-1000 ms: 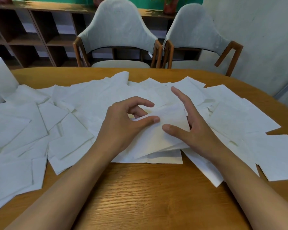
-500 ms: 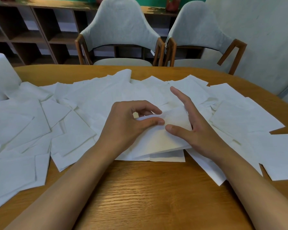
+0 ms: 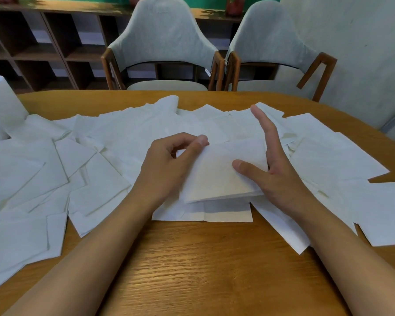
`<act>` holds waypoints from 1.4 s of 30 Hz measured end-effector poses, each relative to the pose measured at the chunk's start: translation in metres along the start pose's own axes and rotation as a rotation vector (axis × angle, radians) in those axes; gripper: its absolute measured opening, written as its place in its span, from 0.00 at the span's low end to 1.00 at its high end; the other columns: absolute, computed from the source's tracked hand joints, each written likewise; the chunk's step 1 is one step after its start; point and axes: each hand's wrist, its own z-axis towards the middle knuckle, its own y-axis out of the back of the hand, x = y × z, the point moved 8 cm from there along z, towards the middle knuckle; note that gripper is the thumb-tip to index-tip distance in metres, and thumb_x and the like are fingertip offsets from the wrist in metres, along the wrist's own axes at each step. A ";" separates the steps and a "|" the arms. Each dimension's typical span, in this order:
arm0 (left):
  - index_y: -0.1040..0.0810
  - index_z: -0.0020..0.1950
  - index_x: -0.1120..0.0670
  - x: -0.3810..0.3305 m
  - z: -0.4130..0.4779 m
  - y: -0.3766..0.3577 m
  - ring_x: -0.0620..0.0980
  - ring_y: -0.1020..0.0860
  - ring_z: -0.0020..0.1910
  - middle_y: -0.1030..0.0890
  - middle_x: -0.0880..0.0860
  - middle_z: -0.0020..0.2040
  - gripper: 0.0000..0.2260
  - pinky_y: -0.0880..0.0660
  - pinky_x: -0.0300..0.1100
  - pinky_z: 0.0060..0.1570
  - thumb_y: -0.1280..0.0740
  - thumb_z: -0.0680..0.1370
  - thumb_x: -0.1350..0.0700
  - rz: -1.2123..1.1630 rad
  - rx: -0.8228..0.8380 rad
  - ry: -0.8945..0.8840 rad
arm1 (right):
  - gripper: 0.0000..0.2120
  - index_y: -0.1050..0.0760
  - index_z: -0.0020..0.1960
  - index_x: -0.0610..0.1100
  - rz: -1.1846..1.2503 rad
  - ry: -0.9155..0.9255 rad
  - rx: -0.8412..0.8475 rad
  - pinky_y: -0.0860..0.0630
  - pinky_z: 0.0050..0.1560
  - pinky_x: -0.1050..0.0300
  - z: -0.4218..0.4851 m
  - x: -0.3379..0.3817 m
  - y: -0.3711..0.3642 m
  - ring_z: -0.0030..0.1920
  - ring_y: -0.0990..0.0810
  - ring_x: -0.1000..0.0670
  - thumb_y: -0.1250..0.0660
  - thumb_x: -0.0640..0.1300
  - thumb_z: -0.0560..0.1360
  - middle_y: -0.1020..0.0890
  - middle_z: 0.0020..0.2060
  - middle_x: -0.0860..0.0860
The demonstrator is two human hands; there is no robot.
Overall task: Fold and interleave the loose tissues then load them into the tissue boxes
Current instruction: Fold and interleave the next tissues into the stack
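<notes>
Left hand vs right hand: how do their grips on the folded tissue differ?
Left hand has curled fingers; right hand has straight, spread fingers. Left hand pinches the folded tissue at its far left corner; right hand lays its thumb flat on top, with its fingers standing along the right edge. Shared: both touch the same folded tissue, whose near edge is raised over the loose tissues on the table.
</notes>
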 end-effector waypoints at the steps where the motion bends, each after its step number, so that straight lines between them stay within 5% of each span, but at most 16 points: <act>1: 0.13 0.54 0.45 0.001 -0.001 -0.003 0.38 0.19 0.55 0.15 0.38 0.53 0.12 0.22 0.41 0.53 0.34 0.82 0.43 -0.059 0.039 0.030 | 0.39 0.50 0.78 0.64 0.015 -0.005 -0.009 0.44 0.54 0.87 0.000 0.000 0.001 0.62 0.46 0.84 0.30 0.48 0.77 0.46 0.62 0.88; 5: 0.14 0.57 0.44 0.000 -0.002 -0.004 0.39 0.19 0.55 0.16 0.38 0.55 0.07 0.19 0.42 0.52 0.29 0.81 0.48 -0.099 0.059 0.031 | 0.36 0.47 0.77 0.65 0.023 -0.006 0.002 0.40 0.53 0.86 0.000 0.002 0.002 0.61 0.43 0.84 0.31 0.48 0.78 0.44 0.65 0.84; 9: 0.15 0.57 0.41 0.004 0.001 0.002 0.36 0.21 0.56 0.18 0.33 0.55 0.06 0.19 0.42 0.54 0.29 0.81 0.48 -0.009 0.003 0.010 | 0.27 0.37 0.73 0.69 0.046 -0.045 0.141 0.28 0.57 0.73 -0.004 0.003 -0.007 0.65 0.35 0.74 0.34 0.54 0.78 0.37 0.67 0.80; 12: 0.15 0.57 0.41 -0.001 0.001 0.000 0.35 0.21 0.56 0.19 0.31 0.55 0.07 0.19 0.41 0.52 0.29 0.81 0.49 -0.009 0.060 -0.026 | 0.17 0.24 0.66 0.63 0.033 -0.045 0.157 0.31 0.55 0.77 -0.006 0.001 -0.007 0.63 0.30 0.72 0.34 0.52 0.78 0.25 0.63 0.74; 18: 0.21 0.65 0.41 -0.004 -0.001 -0.001 0.39 0.23 0.59 0.23 0.37 0.62 0.14 0.20 0.36 0.55 0.27 0.79 0.47 0.152 -0.043 -0.130 | 0.18 0.22 0.65 0.64 -0.017 -0.068 0.054 0.31 0.55 0.78 -0.002 -0.012 0.007 0.64 0.31 0.71 0.32 0.46 0.80 0.26 0.66 0.69; 22: 0.23 0.53 0.47 -0.028 -0.012 -0.004 0.42 0.25 0.42 0.23 0.43 0.44 0.11 0.31 0.30 0.39 0.23 0.76 0.47 0.375 -0.060 -0.365 | 0.20 0.23 0.66 0.64 -0.039 -0.072 -0.043 0.34 0.56 0.81 0.002 -0.017 0.020 0.64 0.32 0.74 0.32 0.43 0.80 0.26 0.63 0.74; 24: 0.23 0.43 0.46 -0.027 -0.014 -0.012 0.44 0.24 0.34 0.24 0.43 0.32 0.11 0.32 0.34 0.35 0.24 0.76 0.44 0.417 0.078 -0.327 | 0.20 0.23 0.66 0.63 -0.050 -0.072 -0.071 0.35 0.54 0.83 0.004 -0.018 0.023 0.62 0.33 0.76 0.32 0.42 0.80 0.27 0.62 0.75; 27: 0.25 0.32 0.45 -0.015 -0.017 -0.025 0.43 0.25 0.32 0.25 0.43 0.28 0.17 0.35 0.34 0.34 0.27 0.75 0.39 0.620 0.246 -0.237 | 0.20 0.24 0.66 0.63 -0.062 -0.062 -0.082 0.36 0.54 0.84 0.003 -0.017 0.023 0.61 0.33 0.77 0.33 0.41 0.80 0.27 0.62 0.74; 35: 0.23 0.40 0.46 -0.004 -0.035 -0.025 0.43 0.23 0.39 0.21 0.44 0.36 0.20 0.26 0.41 0.37 0.28 0.71 0.30 0.766 0.309 -0.085 | 0.20 0.23 0.67 0.60 -0.065 -0.040 -0.064 0.37 0.55 0.84 -0.001 -0.012 0.018 0.61 0.33 0.77 0.33 0.40 0.80 0.26 0.62 0.72; 42: 0.23 0.46 0.45 0.001 -0.067 -0.013 0.42 0.23 0.43 0.22 0.43 0.40 0.16 0.23 0.44 0.43 0.28 0.75 0.34 0.737 0.084 0.064 | 0.20 0.22 0.67 0.59 -0.063 -0.013 -0.070 0.36 0.57 0.82 -0.003 -0.008 0.017 0.64 0.31 0.74 0.33 0.39 0.80 0.24 0.61 0.74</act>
